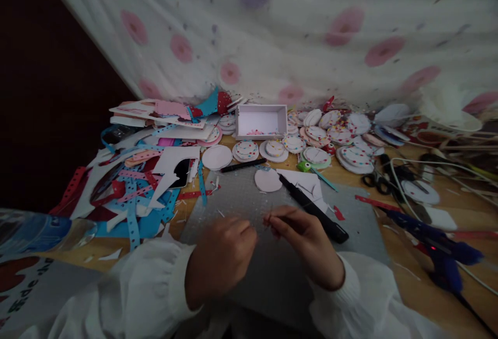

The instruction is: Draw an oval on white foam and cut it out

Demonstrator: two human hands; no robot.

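Note:
My left hand [223, 256], smeared by motion, is curled closed over the grey cutting mat [268, 282]. Whatever its fingers hold is hidden. Just to its right, my right hand [305, 240] pinches thumb against fingertips on something thin and tiny that I cannot make out. Beyond the hands, a pale round disc [268, 180] lies on the mat. A black cutter-like tool [315, 212] rests beside my right hand, partly over a white paper piece [305, 186].
Cut paper scraps [132, 188] pile up at left, near a plastic bottle [42, 232]. Behind the mat stand a white box [261, 121] and several dotted discs [354, 157]. Scissors [376, 181] and a blue glue gun [439, 248] with its cable lie right. A black pen [244, 165] lies behind the disc.

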